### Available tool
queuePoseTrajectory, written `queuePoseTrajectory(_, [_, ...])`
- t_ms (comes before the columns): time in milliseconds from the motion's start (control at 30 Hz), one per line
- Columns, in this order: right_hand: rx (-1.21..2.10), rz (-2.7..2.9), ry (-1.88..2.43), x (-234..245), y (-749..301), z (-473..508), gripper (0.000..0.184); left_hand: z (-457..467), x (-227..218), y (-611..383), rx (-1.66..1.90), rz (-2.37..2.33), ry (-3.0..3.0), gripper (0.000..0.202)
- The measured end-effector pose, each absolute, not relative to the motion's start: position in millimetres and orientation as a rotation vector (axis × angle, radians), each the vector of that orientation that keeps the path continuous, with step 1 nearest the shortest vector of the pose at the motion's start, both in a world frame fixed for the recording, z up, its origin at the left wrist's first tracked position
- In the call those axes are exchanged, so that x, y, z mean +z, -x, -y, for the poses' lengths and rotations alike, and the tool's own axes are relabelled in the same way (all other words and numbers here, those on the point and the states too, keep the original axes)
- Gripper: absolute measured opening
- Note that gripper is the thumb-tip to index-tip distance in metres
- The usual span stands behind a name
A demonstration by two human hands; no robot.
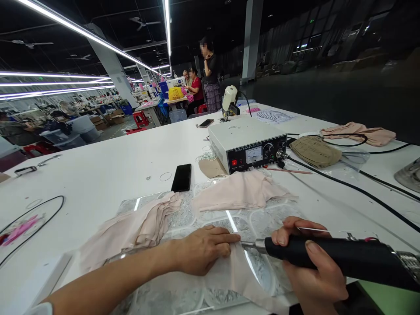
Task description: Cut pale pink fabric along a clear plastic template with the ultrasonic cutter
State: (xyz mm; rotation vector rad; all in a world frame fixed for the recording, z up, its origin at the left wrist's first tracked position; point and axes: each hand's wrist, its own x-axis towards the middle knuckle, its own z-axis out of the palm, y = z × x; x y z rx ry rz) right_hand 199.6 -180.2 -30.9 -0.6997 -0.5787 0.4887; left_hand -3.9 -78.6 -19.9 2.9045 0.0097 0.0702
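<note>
My left hand point(205, 249) lies on a thin pale pink fabric piece point(241, 271), pressing it onto a clear patterned template board point(223, 295). Its index finger is stretched out, with the fingertip beside the metal tip of an ultrasonic handpiece point(308, 251). Around the handpiece's black barrel my right hand point(320, 262) is closed, holding it almost level with the tip pointing left. Whether the tip touches the fabric is too small to tell. A layered stack of pink fabric pieces point(154, 223) rests left of the hands, and another pink pile point(232, 192) lies beyond them.
A control box point(256, 153) with a meter and black cable stands behind the board. Nearby are a black phone point(181, 177), a second phone point(206, 123), brown fabric pieces point(315, 152) and a cream device point(230, 101). Several people are in the background by sewing machines.
</note>
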Motion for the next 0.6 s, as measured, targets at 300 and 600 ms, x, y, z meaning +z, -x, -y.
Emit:
queuePoseTrajectory(300, [0.508, 0.556, 0.703, -33.6, -202.1, 182.4, 0.016, 80.3, -20.3, 3.8, -0.008, -0.040, -2.919, 0.014])
queuePoseTrajectory(600, [0.431, 0.607, 0.741, -19.5, -208.4, 181.7, 0.013, 79.5, -19.5, 3.5, -0.025, -0.043, -2.864, 0.015])
